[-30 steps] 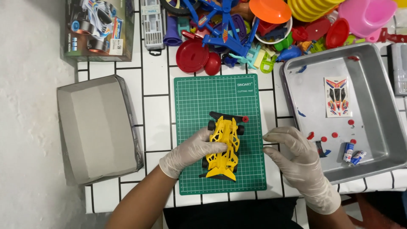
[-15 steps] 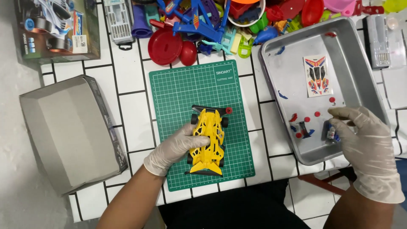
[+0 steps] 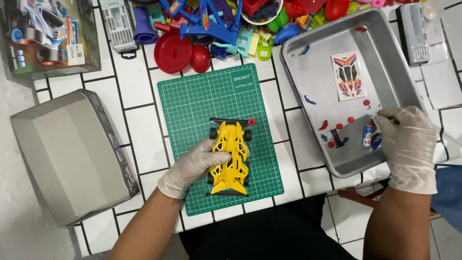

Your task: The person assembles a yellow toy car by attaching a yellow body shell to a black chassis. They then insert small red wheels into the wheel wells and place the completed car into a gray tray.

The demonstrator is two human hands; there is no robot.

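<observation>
A yellow toy race car (image 3: 231,156) with black wheels lies on a green cutting mat (image 3: 211,101). My left hand (image 3: 192,166), in a white glove, grips the car's left side and holds it down on the mat. My right hand (image 3: 406,144), also gloved, rests over the near right corner of a metal tray (image 3: 308,72). Its fingers curl over small parts there; whether they hold one is hidden. In the tray lie several small red pieces (image 3: 350,119), blue pieces (image 3: 310,101), a small cylinder (image 3: 367,136) and a sticker sheet (image 3: 349,76).
An open grey cardboard box (image 3: 67,154) sits at the left. A printed toy box (image 3: 45,36) stands at the far left corner. A heap of colourful plastic toys (image 3: 216,24) fills the back. A clear case (image 3: 418,29) lies at the far right. The white tiled table's edge is near me.
My right hand moved from beside the mat over to the tray's near right corner. My left hand kept its hold on the yellow car. The view shifted a little.
</observation>
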